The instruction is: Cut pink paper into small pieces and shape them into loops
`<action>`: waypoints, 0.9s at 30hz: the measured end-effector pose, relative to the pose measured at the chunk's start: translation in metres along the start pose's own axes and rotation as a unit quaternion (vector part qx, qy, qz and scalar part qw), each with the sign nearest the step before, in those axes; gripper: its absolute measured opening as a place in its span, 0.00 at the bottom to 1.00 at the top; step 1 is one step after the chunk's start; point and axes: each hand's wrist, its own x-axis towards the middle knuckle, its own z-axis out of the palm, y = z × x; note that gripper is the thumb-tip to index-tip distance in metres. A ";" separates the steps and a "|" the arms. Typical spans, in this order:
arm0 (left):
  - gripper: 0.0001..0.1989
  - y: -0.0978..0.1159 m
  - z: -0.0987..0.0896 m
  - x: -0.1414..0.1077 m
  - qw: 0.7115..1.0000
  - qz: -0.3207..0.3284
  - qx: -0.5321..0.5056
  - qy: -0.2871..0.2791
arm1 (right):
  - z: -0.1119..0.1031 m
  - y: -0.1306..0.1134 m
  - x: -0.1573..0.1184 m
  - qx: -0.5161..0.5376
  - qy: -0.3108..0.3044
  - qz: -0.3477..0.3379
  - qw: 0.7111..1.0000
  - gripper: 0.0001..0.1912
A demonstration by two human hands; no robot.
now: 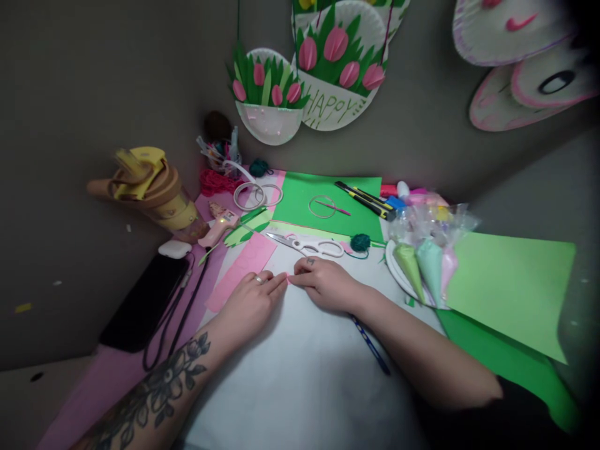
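We are pinching a small pink paper piece (288, 279) between the fingertips of our left hand (250, 303) and right hand (325, 282), both closed on it, over the white sheet (304, 369) mid-bench. White-handled scissors (307, 245) are lying just beyond; a pink paper strip (241, 269) is lying toward the left edge.
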 end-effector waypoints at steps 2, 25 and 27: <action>0.19 0.001 -0.001 0.000 1.000 -0.003 -0.003 0.001 | 0.000 0.000 0.000 -0.006 -0.003 0.002 1.000 0.17; 0.24 -0.004 0.013 0.004 0.974 -0.105 -0.176 0.093 | -0.004 -0.004 0.001 -0.022 -0.018 0.010 1.000 0.18; 0.23 -0.004 0.013 0.005 0.975 -0.102 -0.177 0.092 | -0.005 -0.004 0.001 -0.022 -0.020 0.013 0.999 0.18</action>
